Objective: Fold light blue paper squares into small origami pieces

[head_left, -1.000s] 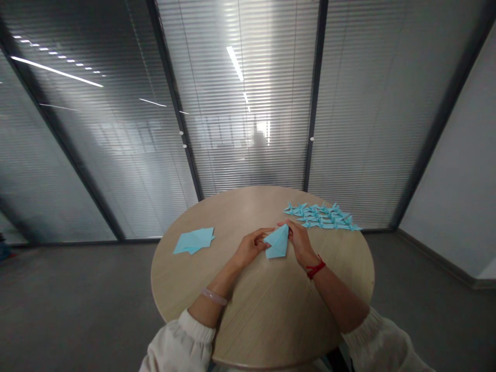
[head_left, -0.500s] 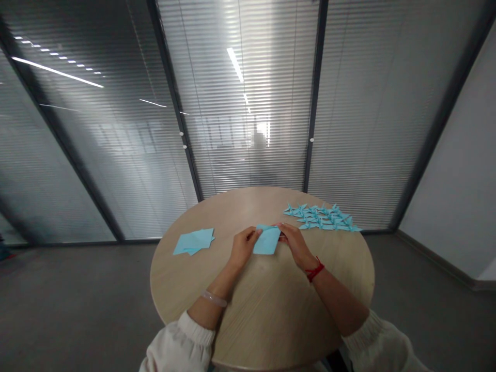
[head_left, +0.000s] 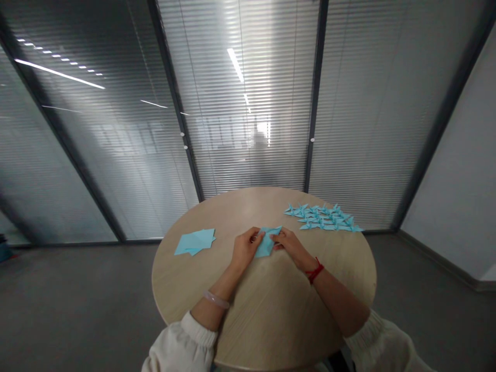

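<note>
Between my two hands, a piece of light-blue origami paper [head_left: 265, 248] is held above the middle of the round table, partly folded along its far edge. My left hand [head_left: 245, 248] pinches its left side, thumb on top. On the right side, my right hand [head_left: 290, 245] grips the paper between thumb and fingers; the fingertips behind it are partly hidden. Several flat blue paper sheets [head_left: 194, 241] lie in a loose stack to the left of my left hand. Beyond my right hand, folded blue paper cranes [head_left: 323, 217] stand close together in rows.
The round wooden table [head_left: 271, 320] has its near edge close to my body. Glass partitions with blinds [head_left: 251, 170] rise behind it, split by dark frames. A white wall [head_left: 457, 206] stands at the right, over a grey floor [head_left: 89, 310].
The paper has turned and bends more between my hands. My right thumb has come down onto its front, and both hands have shifted slightly lower on its sides.
</note>
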Motion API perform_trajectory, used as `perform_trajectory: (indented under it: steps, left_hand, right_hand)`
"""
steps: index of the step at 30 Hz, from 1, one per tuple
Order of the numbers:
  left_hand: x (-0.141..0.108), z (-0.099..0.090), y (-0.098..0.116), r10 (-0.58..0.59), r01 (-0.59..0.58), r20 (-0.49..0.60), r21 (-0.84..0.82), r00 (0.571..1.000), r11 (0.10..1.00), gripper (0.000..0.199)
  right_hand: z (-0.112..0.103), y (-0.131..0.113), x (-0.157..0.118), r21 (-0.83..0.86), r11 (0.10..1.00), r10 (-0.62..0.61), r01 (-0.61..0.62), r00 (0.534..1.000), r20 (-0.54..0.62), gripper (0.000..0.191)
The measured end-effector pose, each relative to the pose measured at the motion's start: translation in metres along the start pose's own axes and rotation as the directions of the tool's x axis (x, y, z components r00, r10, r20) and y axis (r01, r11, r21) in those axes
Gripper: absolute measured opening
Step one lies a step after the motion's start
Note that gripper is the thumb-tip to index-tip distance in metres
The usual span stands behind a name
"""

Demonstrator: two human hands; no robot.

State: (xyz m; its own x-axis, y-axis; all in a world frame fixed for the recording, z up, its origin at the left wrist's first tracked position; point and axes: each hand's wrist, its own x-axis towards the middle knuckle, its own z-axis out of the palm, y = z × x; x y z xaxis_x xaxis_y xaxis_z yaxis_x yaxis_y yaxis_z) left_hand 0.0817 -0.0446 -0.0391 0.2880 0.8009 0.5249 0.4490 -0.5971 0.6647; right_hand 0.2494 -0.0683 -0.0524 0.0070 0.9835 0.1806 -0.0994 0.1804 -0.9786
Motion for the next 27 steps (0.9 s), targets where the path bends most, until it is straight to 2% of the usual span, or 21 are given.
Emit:
perform_trajectory:
  steps: [3, 6, 11, 17, 20, 23, 27]
  left_hand:
    - [0.000, 0.000, 0.000, -0.008, 0.008, -0.029, 0.009, 1.000, 1.000, 0.029]
    - [0.001, 0.000, 0.001, -0.060, 0.059, -0.059, -0.018, 0.996, 0.998, 0.031]
    - [0.006, 0.001, -0.002, -0.126, 0.115, -0.116, -0.098, 0.985, 0.988, 0.030]
    - [0.011, 0.000, -0.010, -0.182, 0.149, -0.103, -0.268, 0.978, 0.952, 0.042]
    - [0.011, -0.001, -0.008, -0.262, 0.212, -0.068, -0.414, 0.963, 0.885, 0.046]
    - [0.009, -0.001, -0.006, -0.345, 0.287, 0.007, -0.574, 0.938, 0.767, 0.046]
    - [0.008, 0.000, -0.008, -0.402, 0.330, 0.053, -0.675, 0.914, 0.660, 0.045]
  right_hand:
    - [0.002, -0.004, -0.004, -0.002, 1.000, -0.008, 0.008, 1.000, 0.005, 0.016]
    - [0.004, -0.007, -0.006, 0.017, 1.000, -0.025, 0.024, 0.998, 0.062, 0.014]
    - [0.004, -0.001, -0.001, 0.033, 0.999, -0.030, 0.027, 0.993, 0.116, 0.023]
    - [-0.002, 0.016, 0.009, 0.018, 0.997, -0.075, 0.073, 0.988, 0.133, 0.039]
    - [-0.003, 0.017, 0.009, -0.003, 0.995, -0.096, 0.098, 0.985, 0.141, 0.041]
    - [-0.002, 0.014, 0.006, -0.013, 0.995, -0.099, 0.102, 0.985, 0.144, 0.041]
    - [0.000, 0.007, 0.004, -0.005, 0.994, -0.104, 0.105, 0.987, 0.125, 0.039]
